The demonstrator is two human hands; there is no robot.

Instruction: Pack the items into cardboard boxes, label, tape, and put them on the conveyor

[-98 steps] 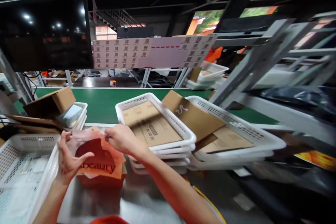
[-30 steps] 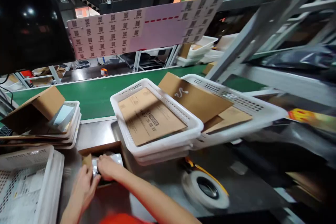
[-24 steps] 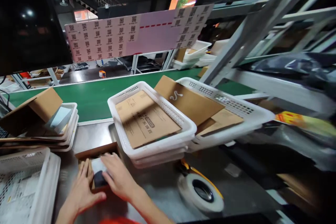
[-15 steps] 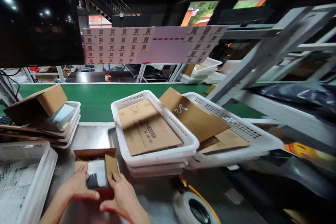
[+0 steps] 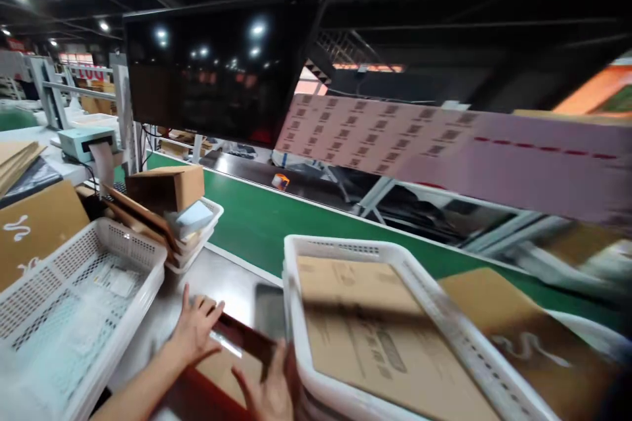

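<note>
A small cardboard box stands low in the view on the metal worktop, and its inner flaps lie folded inward over the contents. My left hand rests at the box's left far corner, fingers spread. At the right side my right hand touches the box, thumb and fingers apart. Whatever lies under the flaps is hidden. Just right of the box is a white basket stacked on others, holding flat printed cardboard.
A white perforated basket with clear plastic packs stands on the left. Behind it are stacked trays with an open carton. A green conveyor belt runs across behind. A dark screen and a code board hang above.
My view has swung left, so everything sits farther right. The box's flaps now cover the white and dark item that showed inside. Both hands remain at the box.
</note>
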